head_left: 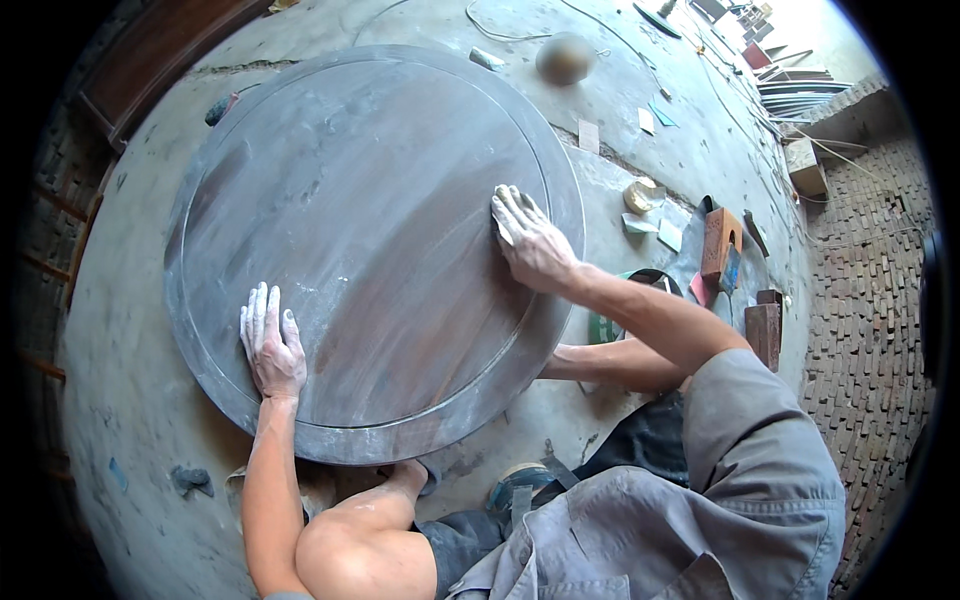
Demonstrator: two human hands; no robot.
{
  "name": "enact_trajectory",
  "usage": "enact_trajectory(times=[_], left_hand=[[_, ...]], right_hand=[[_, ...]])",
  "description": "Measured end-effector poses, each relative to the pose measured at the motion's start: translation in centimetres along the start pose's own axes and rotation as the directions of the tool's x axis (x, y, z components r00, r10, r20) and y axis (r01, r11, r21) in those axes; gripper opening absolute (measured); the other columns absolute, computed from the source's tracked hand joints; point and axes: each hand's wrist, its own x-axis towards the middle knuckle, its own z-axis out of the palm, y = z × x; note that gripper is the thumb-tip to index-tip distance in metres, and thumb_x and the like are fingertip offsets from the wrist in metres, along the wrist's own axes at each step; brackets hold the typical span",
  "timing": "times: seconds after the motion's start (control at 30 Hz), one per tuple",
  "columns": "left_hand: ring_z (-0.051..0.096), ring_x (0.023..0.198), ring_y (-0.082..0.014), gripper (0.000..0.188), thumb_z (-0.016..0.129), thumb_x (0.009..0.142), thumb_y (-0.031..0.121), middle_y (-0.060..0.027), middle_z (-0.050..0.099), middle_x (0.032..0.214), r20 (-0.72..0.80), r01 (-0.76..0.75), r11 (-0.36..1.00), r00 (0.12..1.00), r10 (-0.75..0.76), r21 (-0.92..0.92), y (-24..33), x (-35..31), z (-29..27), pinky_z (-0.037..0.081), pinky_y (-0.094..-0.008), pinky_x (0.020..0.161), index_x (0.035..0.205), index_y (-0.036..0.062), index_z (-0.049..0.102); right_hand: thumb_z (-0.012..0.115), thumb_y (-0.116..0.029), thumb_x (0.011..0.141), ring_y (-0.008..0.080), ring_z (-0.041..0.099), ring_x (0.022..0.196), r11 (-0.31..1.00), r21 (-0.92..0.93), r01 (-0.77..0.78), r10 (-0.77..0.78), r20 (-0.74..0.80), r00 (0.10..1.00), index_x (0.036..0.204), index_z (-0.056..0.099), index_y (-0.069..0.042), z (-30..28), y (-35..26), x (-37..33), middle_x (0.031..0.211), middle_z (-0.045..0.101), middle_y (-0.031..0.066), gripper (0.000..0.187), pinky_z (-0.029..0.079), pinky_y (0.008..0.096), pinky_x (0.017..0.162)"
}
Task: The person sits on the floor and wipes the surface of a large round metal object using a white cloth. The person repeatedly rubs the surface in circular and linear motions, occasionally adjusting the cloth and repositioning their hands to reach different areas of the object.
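A large round wooden tabletop (390,220), dark brown-grey and streaked with pale dust, lies in front of me with a groove running near its rim. My left hand (272,350) rests flat near its left edge, fingers stretched out and whitened with dust. At the right side, my right hand (532,240) presses on the surface with its fingers close together, also dusty. A thin pale edge shows under those fingers and looks like a piece of sandpaper, mostly covered by the hand. A browner rubbed band runs from beside the right hand toward the near left.
Right of the tabletop lie paper scraps (670,235), a roll of tape (643,195), an orange-brown block (720,245) and a green-rimmed round container (605,328). Cables cross the far floor (640,60). A dark rag (192,481) lies at the near left. Brickwork (865,300) borders the right.
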Motion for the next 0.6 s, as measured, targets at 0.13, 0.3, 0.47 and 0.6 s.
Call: enact_trajectory(times=[0.13,0.3,0.47,0.6], left_hand=[[0.043,0.147,-0.0345,0.043,0.050,0.106,0.021,-0.0174,0.051,0.154,-0.017,-0.018,0.999,1.000,0.017,-0.031,0.7,0.5,0.3,0.028,-0.0496,0.124,0.145,0.0047,0.056],[0.044,0.146,-0.0346,0.043,0.050,0.106,0.021,-0.0177,0.052,0.154,-0.009,-0.003,1.000,1.000,0.003,-0.009,0.2,0.1,0.3,0.028,-0.0499,0.124,0.145,0.0046,0.056],[0.045,0.146,-0.0349,0.043,0.050,0.106,0.021,-0.0177,0.052,0.154,-0.031,-0.034,0.998,0.999,0.032,-0.059,1.2,0.9,0.7,0.029,-0.0504,0.124,0.145,0.0040,0.057],[0.044,0.146,-0.0354,0.043,0.050,0.106,0.021,-0.0174,0.052,0.154,-0.006,-0.002,1.000,1.000,0.002,-0.009,0.0,-0.2,-0.2,0.029,-0.0503,0.124,0.145,0.0035,0.057]], right_hand=[[0.054,-0.009,0.092,0.0502,0.039,0.146,0.979,-0.153,-0.137,0.128,-0.066,0.990,0.144,0.045,0.015,-0.9,5.3,2.5,0.152,0.043,0.0371,0.058,0.029,0.0498,0.125],[0.061,-0.011,0.083,0.0500,0.039,0.146,0.998,0.068,-0.005,0.009,-0.062,0.998,0.140,0.049,0.017,0.9,-1.1,-1.0,0.150,0.046,0.0367,0.064,0.029,0.0522,0.125],[0.058,-0.013,0.085,0.0503,0.040,0.144,0.948,-0.310,-0.072,0.055,-0.063,0.996,0.145,0.044,0.016,0.3,8.1,2.2,0.153,0.041,0.0372,0.068,0.032,0.0535,0.123],[0.056,-0.008,0.086,0.0524,0.040,0.145,0.989,-0.150,0.016,-0.012,0.029,1.000,0.143,0.047,0.016,1.7,0.3,0.9,0.153,0.041,0.0384,0.063,0.031,0.0512,0.124]])
